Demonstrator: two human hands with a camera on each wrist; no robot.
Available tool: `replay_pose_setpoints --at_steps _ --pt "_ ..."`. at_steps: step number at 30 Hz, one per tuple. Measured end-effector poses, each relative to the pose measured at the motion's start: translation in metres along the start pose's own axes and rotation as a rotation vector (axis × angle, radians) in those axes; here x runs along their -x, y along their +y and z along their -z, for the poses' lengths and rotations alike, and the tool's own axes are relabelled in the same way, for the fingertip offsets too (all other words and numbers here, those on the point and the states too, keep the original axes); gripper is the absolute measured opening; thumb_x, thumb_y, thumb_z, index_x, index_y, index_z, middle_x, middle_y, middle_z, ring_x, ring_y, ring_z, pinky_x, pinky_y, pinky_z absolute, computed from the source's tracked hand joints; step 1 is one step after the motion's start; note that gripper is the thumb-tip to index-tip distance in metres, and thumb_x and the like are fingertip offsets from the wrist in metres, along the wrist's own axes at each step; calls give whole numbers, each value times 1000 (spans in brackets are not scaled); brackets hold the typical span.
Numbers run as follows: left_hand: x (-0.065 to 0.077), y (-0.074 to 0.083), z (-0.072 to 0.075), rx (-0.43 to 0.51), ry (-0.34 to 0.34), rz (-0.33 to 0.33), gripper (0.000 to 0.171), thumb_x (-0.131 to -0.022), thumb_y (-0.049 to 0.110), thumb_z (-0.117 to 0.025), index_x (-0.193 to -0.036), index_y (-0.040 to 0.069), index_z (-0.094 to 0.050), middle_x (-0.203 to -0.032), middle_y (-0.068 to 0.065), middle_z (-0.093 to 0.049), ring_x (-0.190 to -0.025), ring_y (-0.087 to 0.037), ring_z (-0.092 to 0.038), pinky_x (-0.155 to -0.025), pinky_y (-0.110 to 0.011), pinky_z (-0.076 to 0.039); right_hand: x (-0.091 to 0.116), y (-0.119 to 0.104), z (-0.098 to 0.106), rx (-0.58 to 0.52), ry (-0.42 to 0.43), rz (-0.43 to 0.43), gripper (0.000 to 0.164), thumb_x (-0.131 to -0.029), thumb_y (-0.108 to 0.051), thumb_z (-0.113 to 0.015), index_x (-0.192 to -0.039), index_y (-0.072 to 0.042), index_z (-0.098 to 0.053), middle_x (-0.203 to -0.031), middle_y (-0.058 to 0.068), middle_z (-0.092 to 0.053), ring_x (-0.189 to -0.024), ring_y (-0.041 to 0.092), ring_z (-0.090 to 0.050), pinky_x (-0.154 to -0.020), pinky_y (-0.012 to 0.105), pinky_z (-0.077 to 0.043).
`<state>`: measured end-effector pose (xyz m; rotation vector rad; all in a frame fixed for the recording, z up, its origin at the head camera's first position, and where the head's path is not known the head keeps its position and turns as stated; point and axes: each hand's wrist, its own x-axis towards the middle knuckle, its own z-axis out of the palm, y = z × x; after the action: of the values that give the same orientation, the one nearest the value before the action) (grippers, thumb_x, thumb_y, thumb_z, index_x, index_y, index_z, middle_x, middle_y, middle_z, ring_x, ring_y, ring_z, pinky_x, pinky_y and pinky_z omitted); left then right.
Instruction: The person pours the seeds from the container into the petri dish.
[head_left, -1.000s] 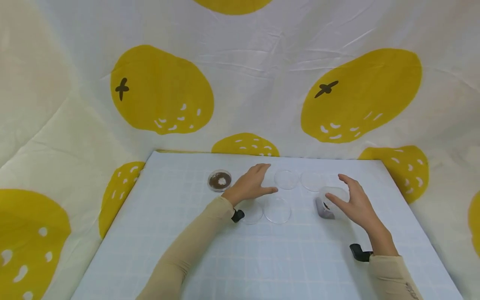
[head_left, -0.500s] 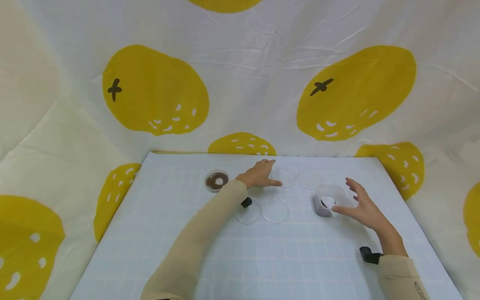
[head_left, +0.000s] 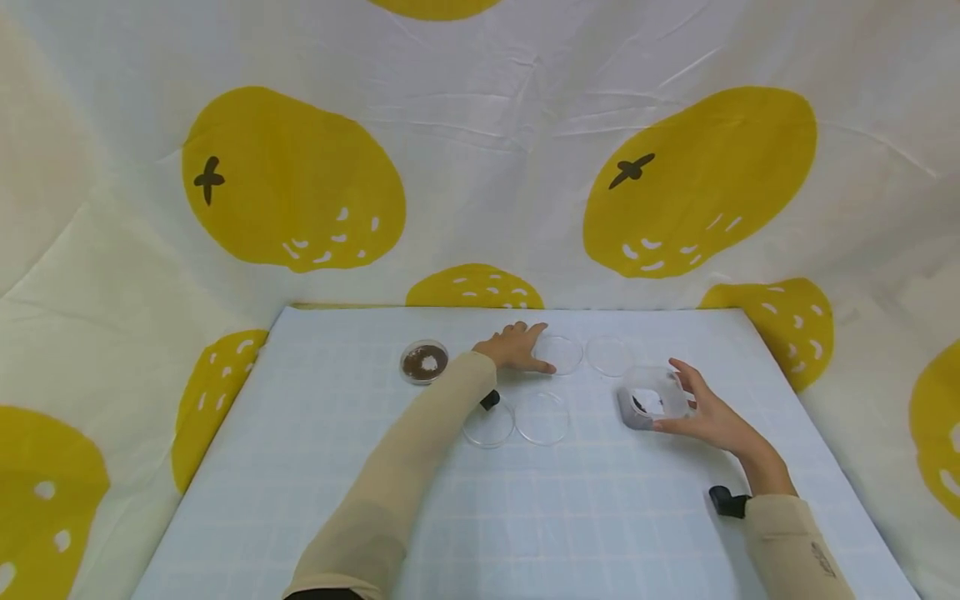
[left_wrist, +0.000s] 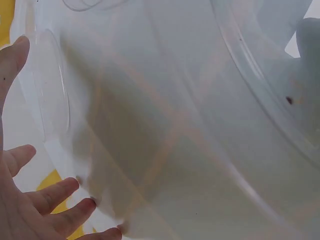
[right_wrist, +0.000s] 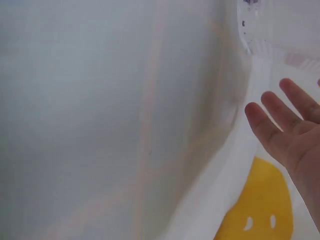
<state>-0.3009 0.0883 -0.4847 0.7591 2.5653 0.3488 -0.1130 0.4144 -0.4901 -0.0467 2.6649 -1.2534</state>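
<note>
My left hand [head_left: 513, 348], fingers spread, is beside a clear round dish [head_left: 560, 356] at the back of the table. In the left wrist view that dish [left_wrist: 52, 85] lies near the thumb, and the hand holds nothing. My right hand [head_left: 705, 412] reaches around the right side of a clear plastic tub [head_left: 636, 415], thumb at its near corner. Dark bits and something white show inside the tub. In the right wrist view the visible fingers [right_wrist: 282, 120] are fairly straight, below the tub [right_wrist: 280, 30]; a firm grip is not visible.
A dish [head_left: 412, 377] with brown granular stuff and a white patch stands at the back left. Another clear dish [head_left: 609, 357] is at the back, and two more [head_left: 489, 423] lie in front of the left hand. The table [head_left: 525, 517] has a pale checked cover.
My left hand has moved toward the back-row clear dish, then stayed beside it. My right hand first drew back slightly, then closed in around the tub's right side. The view has shifted slightly.
</note>
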Motion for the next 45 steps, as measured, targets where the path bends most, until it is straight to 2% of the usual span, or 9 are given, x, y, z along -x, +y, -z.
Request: replay_pose_setpoints --at_steps 4,8,14,18,23,33,40,45 --pt "4 1 1 -2 -21 -5 96 -85 69 -65 -161 31 -20 -159 -12 -27 -143 -34 -27 -113 -60 -24 -2 -1 -1 13 -12 19 112 -81 -29 -85 -160 -13 -7 -160 28 -13 -140 57 -15 -102 76 -21" --pt "4 1 0 -12 -32 -9 94 -86 69 -63 -160 32 -20 -160 -12 -25 -145 -35 -24 -113 -63 -21 -3 -2 -1 35 -14 19 106 -82 -30 -84 -159 -14 -12 -159 27 -16 -138 58 -17 -102 77 -22" --pt "0 -1 -5 -45 -24 -11 89 -89 69 -58 -160 32 -19 -162 -13 -20 -147 -37 -19 -113 -65 -17 -5 0 -1 45 -14 6 103 -84 -31 -82 -158 -14 -13 -158 28 -18 -137 58 -19 -102 77 -22" --pt "0 -1 -7 -35 -16 -9 88 -89 68 -59 -160 32 -21 -163 -13 -20 -147 -37 -19 -112 -67 -17 -4 -1 -2 33 -5 4 102 -84 -32 -82 -157 -13 -14 -157 28 -20 -137 59 -18 -102 76 -22" --pt "1 0 -7 -42 -9 10 87 -89 69 -59 -160 34 -21 -162 -13 -21 -147 -38 -20 -108 -72 -20 -4 -6 -4 18 36 11 102 -84 -33 -82 -157 -14 -14 -156 27 -22 -136 59 -20 -101 77 -23" --pt "5 4 -9 -28 0 92 87 -86 73 -59 -158 43 -21 -164 -12 -17 -147 -43 -14 -106 -75 -19 -13 -16 -4 -13 131 51 106 -82 -35 -85 -157 -13 -12 -152 27 -30 -140 47 -24 -104 73 -24" --pt "6 3 -9 -15 -5 103 87 -86 74 -57 -158 45 -18 -165 -10 -14 -148 -45 -8 -105 -77 -16 -32 -36 -6 -5 221 62 110 -81 -33 -86 -158 -10 -10 -153 29 -28 -140 49 -25 -104 71 -29" --pt "9 4 -6 8 -2 103 87 -85 72 -60 -157 45 -21 -165 -11 -14 -148 -45 -8 -105 -77 -15 -50 -46 -8 18 284 123 109 -81 -28 -87 -158 -6 -13 -153 28 -27 -138 48 -30 -104 67 -33"
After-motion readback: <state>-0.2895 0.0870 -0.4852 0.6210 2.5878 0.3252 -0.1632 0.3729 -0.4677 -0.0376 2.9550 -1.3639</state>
